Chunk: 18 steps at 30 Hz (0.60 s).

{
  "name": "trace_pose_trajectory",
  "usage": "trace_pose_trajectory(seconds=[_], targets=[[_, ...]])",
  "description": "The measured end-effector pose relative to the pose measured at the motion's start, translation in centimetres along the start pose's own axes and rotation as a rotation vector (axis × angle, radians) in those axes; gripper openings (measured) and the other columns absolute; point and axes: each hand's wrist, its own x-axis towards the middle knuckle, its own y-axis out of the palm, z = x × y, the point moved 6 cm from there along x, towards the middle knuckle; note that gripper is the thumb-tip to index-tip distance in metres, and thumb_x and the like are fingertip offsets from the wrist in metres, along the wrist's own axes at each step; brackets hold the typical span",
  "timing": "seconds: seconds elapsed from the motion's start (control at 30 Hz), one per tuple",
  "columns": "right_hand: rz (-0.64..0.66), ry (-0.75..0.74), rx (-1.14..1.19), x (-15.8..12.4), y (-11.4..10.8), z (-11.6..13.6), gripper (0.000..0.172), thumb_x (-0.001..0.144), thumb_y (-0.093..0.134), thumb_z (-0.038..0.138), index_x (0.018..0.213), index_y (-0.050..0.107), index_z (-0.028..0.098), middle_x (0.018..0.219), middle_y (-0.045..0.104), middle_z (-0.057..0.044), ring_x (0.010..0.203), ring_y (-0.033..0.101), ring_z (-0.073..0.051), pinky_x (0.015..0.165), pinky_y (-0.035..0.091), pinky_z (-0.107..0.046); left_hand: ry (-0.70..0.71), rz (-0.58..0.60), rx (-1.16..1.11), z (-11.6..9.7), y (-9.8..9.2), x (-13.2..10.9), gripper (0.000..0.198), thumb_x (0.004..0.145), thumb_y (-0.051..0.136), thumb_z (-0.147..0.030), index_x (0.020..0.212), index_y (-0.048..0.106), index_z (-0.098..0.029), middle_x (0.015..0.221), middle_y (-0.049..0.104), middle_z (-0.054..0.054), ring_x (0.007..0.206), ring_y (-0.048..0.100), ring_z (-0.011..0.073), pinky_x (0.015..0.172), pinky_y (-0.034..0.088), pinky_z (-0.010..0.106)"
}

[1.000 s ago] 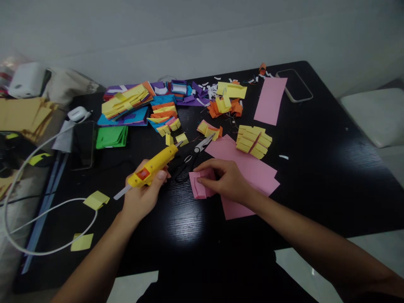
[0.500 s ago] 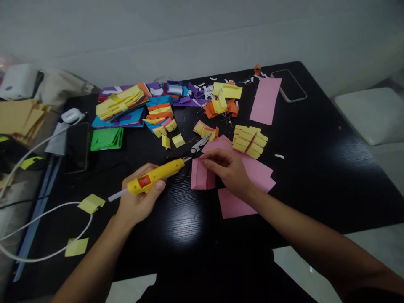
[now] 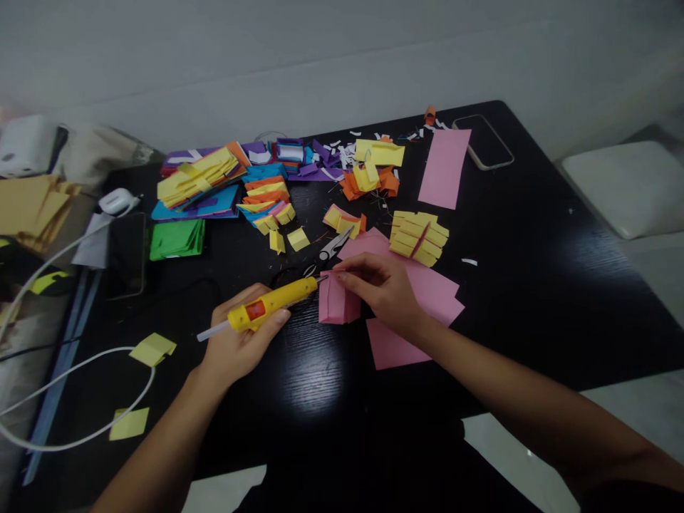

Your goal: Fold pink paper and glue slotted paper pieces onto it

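Note:
My left hand is wrapped round a yellow glue gun, with a pale glue stick poking out of its rear. The gun's nozzle is at the upper left edge of a folded pink paper. My right hand pinches the top of that folded paper between thumb and fingers. Flat pink sheets lie under and beside my right hand. Just behind the folded paper are scissors, their blades pointing away to the right. A slitted yellow paper piece rests on the pink sheets.
Coloured paper stacks, a green bundle and scraps line the back of the black table. A phone lies at the back right, a dark one at the left. A white cable loops at the left.
My left hand has moved the glue gun slightly right, bringing its nozzle to the folded pink paper's edge. My right hand keeps its pinch. The view has shifted slightly.

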Motion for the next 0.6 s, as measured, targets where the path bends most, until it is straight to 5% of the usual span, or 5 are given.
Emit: trace_pose_trajectory(seconds=[0.43, 0.6], targets=[[-0.031, -0.029, -0.027, -0.1, -0.2, 0.3, 0.009, 0.085, 0.085, 0.031, 0.091, 0.082, 0.025, 0.096, 0.083, -0.003, 0.091, 0.078, -0.021, 0.088, 0.066, -0.04, 0.031, -0.035, 0.074, -0.8, -0.7, 0.4, 0.018, 0.096, 0.072, -0.036, 0.084, 0.073, -0.022, 0.082, 0.074, 0.004, 0.073, 0.07, 0.0206, 0.069, 0.054, 0.033], [-0.03, 0.014, 0.015, -0.2, 0.0, 0.3, 0.012, 0.084, 0.086, 0.036, 0.091, 0.082, 0.027, 0.1, 0.083, -0.004, 0.101, 0.078, -0.026, 0.084, 0.067, -0.043, -0.166, -0.179, -0.018, 1.0, -1.8, 0.1, 0.024, 0.097, 0.072, -0.044, 0.097, 0.078, -0.021, 0.079, 0.072, 0.002, 0.065, 0.065, 0.0167, 0.06, 0.051, 0.029]])
